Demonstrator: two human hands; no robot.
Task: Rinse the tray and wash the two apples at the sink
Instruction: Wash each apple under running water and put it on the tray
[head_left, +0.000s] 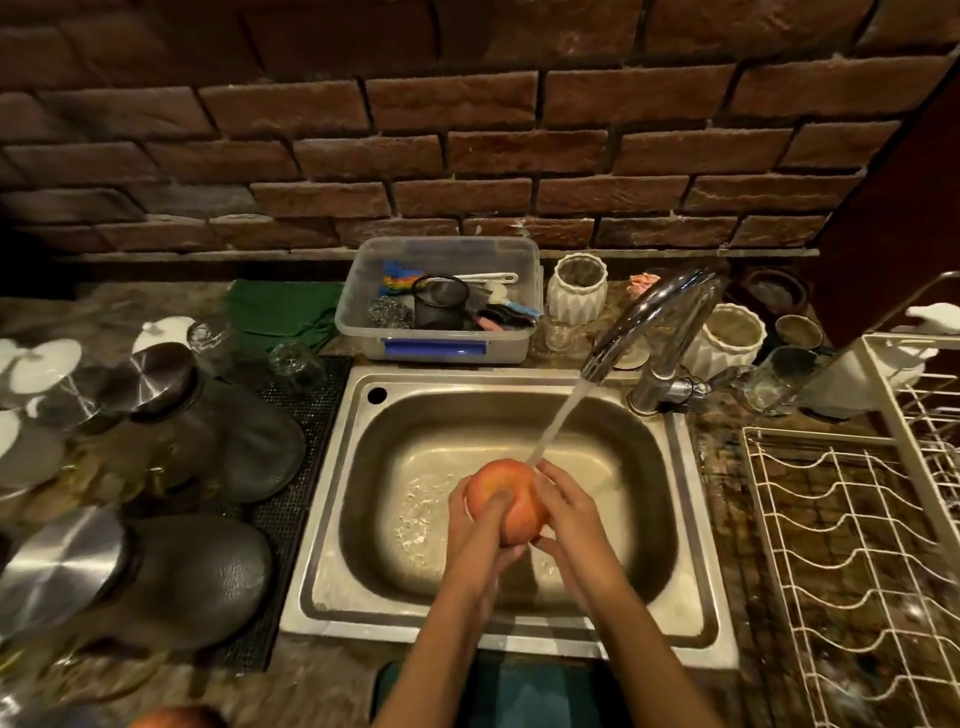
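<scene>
Landmark: the stainless steel sink (332, 499). Over the middle of its basin, one red-orange apple (506, 501) is held between both hands under the water stream (558, 421) from the chrome faucet (660, 317), which stands at the sink's back right corner. The left hand (475, 530) cups the apple from the left with its thumb across the front; the right hand (566, 506) presses the right side with fingers curled around it. Both grips are closed on the fruit. The stream lands at the apple's upper right edge.

A second apple (174, 718) shows partly at the bottom frame edge, left of the sink. No tray can be identified with certainty.

Behind the sink: one clear plastic bin (441, 343) of scrubbers and brushes, touching the back rim. Right of it stand two white ribbed vases (576, 288), one beside the faucet's arch and one behind the faucet base. Several glass cups sit at the back right.

Left of the sink: two large glass jars with metal lids (171, 441) lie on a dark mesh mat (311, 395); a green cloth (275, 312) lies behind them. Right of the sink: one white wire dish rack (852, 561).

The basin is otherwise empty, leaving open room around the hands on all sides.
</scene>
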